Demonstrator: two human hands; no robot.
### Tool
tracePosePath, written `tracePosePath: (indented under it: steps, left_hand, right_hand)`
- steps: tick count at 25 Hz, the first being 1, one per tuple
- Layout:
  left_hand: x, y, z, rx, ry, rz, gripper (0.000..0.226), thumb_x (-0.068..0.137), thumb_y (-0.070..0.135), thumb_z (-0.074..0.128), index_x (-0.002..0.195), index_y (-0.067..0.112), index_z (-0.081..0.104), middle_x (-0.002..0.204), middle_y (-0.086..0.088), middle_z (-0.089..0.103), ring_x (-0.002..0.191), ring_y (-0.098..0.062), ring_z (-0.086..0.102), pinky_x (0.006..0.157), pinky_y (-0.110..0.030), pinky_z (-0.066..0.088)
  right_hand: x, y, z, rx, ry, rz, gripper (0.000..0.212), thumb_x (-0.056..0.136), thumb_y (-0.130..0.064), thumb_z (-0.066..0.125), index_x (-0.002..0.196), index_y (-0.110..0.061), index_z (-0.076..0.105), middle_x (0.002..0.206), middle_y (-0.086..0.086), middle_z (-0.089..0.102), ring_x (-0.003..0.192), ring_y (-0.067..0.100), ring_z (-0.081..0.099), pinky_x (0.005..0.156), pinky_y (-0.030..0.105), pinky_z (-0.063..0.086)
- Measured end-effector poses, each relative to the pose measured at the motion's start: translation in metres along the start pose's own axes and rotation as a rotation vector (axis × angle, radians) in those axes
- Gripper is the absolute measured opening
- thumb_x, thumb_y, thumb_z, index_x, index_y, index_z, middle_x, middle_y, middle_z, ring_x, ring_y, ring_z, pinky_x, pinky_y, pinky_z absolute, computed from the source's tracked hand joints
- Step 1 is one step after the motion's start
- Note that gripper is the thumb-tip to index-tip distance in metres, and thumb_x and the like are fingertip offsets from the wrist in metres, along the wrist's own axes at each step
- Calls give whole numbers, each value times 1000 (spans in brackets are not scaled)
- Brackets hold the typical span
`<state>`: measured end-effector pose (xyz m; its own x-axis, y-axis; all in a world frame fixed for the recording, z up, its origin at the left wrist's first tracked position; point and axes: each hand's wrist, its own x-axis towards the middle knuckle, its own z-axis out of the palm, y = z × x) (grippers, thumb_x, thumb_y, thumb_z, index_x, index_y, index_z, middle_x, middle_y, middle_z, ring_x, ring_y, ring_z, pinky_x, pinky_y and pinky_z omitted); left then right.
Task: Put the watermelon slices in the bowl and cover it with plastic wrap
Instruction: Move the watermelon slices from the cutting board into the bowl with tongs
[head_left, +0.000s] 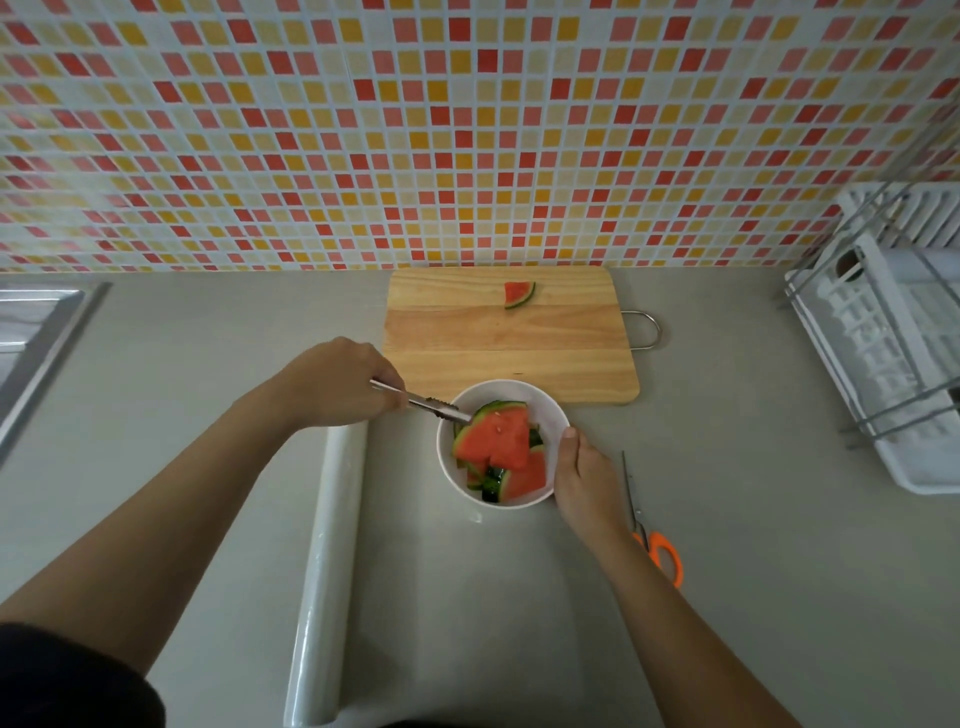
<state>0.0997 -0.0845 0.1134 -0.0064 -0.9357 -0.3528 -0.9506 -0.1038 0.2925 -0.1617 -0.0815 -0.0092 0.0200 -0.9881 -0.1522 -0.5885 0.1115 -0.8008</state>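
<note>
Roll of plastic wrap (327, 571) lies lengthwise at lower centre-left, just left of the white bowl (519, 387) at mid-frame. Left hand (337, 382), fingers curled tight round metal tongs (431, 408), reaches in from the left; tong tips meet the green rind of the top piece of the watermelon slices (493, 441) piled in the bowl. Right hand (584, 478) holds the bowl's right side with its thumb on the rim, and one slice (518, 294) is on the cutting board (509, 353) above, well apart from both hands.
</note>
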Motion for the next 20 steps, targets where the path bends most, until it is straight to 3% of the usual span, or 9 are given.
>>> tracePosePath:
  steps: [3,6,9,12,18,20]
  left_hand:
    - [3,-1,-15,-45,116,44,19,85,34,63,97,30,77,84,13,65,76,-10,55,66,-26,39]
    - [41,3,-7,-162,313,4,23,90,34,59,100,21,75,88,2,70,83,-21,61,71,-29,43]
    - [87,18,33,-126,297,-86,30,94,32,54,103,8,70,95,-15,69,93,-33,61,78,-36,48]
    - [116,29,67,-180,358,-98,29,94,27,55,104,1,64,99,-21,64,92,-37,59,75,-38,43]
    - [151,47,84,-251,454,-84,27,96,23,53,109,1,62,99,-20,61,88,-38,59,68,-34,40]
    - [151,45,83,-244,472,-72,26,95,21,52,106,0,64,94,-21,62,82,-36,58,65,-33,38]
  right_hand:
    - [1,1,2,6,-8,23,40,99,-27,28,69,-11,47,62,1,51,63,23,50,55,30,29]
    - [2,3,4,11,-9,24,38,99,-28,27,71,-12,49,65,2,53,66,23,52,58,30,32]
    - [3,7,4,11,-17,40,38,99,-30,27,70,-18,48,63,-6,52,62,11,54,50,22,34]
    - [4,9,6,-17,-6,33,39,99,-28,28,64,-23,45,59,-8,50,59,1,50,48,11,30]
    - [5,12,7,2,13,9,38,99,-27,30,64,-26,47,58,-11,50,58,0,50,51,11,38]
    - [5,11,7,8,13,0,40,99,-26,31,61,-29,43,57,-10,49,57,3,49,49,21,32]
